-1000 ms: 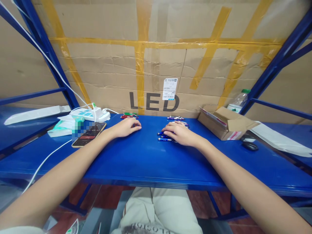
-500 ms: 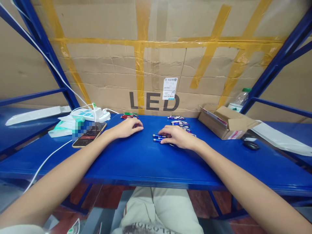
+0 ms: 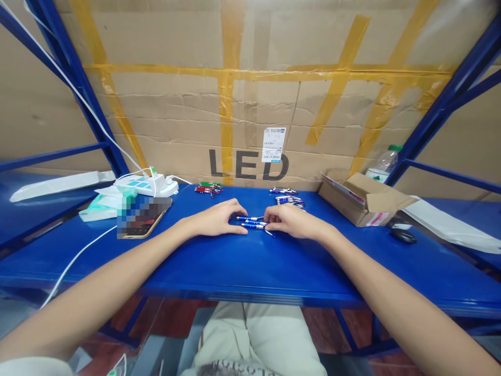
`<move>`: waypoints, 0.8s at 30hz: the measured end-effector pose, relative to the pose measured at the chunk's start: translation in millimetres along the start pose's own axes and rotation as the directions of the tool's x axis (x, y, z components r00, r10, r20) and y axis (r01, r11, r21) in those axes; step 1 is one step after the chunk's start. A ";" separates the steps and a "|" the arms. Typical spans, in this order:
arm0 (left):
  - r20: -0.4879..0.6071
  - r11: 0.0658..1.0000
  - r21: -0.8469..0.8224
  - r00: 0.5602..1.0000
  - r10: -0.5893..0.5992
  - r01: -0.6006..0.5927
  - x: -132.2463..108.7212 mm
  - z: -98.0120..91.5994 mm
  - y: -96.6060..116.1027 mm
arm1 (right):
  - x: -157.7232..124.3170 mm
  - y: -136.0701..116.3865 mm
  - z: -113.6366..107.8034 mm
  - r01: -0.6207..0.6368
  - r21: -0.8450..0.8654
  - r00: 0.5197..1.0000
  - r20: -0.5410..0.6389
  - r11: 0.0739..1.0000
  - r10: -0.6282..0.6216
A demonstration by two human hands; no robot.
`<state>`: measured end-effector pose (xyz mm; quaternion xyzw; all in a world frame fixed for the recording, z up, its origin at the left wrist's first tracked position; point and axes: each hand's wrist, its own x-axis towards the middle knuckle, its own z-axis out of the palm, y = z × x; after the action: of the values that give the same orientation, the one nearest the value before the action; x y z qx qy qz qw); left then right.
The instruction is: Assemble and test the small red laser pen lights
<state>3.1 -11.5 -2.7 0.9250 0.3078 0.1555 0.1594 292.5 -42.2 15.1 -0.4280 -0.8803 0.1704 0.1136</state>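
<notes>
Several small blue metal pen-like pieces (image 3: 254, 225) with silver parts lie side by side on the blue table (image 3: 235, 266), between my hands. My left hand (image 3: 225, 218) is at their left ends, thumb and fingers apart around them. On their right, my right hand (image 3: 285, 219) has its fingers curled and pinched at the silver ends. More blue pieces (image 3: 288, 200) lie behind my right hand. Red pieces (image 3: 205, 190) and green ones (image 3: 212, 185) lie at the back, beyond my left hand.
At the left are a phone (image 3: 146, 225), a white power strip (image 3: 141, 184) with cables and a plastic packet (image 3: 102, 206). An open carton (image 3: 362, 201), a bottle (image 3: 385, 162) and a black mouse (image 3: 403, 235) are at the right. Taped cardboard (image 3: 188, 115) stands behind.
My left hand has moved right and nearer, opening its fingers at the blue pieces. My right hand has shifted slightly right to their other ends. The blue pieces have moved a little left.
</notes>
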 end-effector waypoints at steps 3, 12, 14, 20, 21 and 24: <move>-0.006 1.000 -0.008 1.000 -0.001 0.001 2.2 2.7 -0.3 | 6.3 0.0 11.3 0.061 0.011 0.997 -0.048 0.998 -0.061; -0.014 1.000 -0.004 1.000 -0.002 0.002 2.6 2.5 4.0 | 7.0 5.2 13.5 0.095 0.063 0.988 -0.128 0.994 -0.086; -0.019 1.000 0.024 1.000 0.003 -0.002 1.8 1.2 3.3 | 3.0 3.8 7.8 0.061 0.013 0.992 -0.110 0.998 -0.059; -0.036 0.998 0.063 0.999 0.010 -0.008 0.3 -1.6 0.5 | 0.3 1.0 9.1 0.085 0.010 0.993 -0.079 0.996 -0.084; -0.038 0.998 0.066 0.999 0.010 -0.008 0.3 -1.4 0.1 | 1.2 1.3 10.9 0.096 -0.004 0.991 -0.092 0.995 -0.096; -0.045 0.997 0.072 0.999 0.010 -0.007 0.2 -0.5 -0.1 | 3.4 3.8 14.8 0.113 -0.059 0.985 -0.125 0.992 -0.119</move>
<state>3.0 -11.2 -2.2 0.9277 0.3126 0.1659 0.1184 288.0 -40.4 0.3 -0.3889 -0.8987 0.1127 0.1685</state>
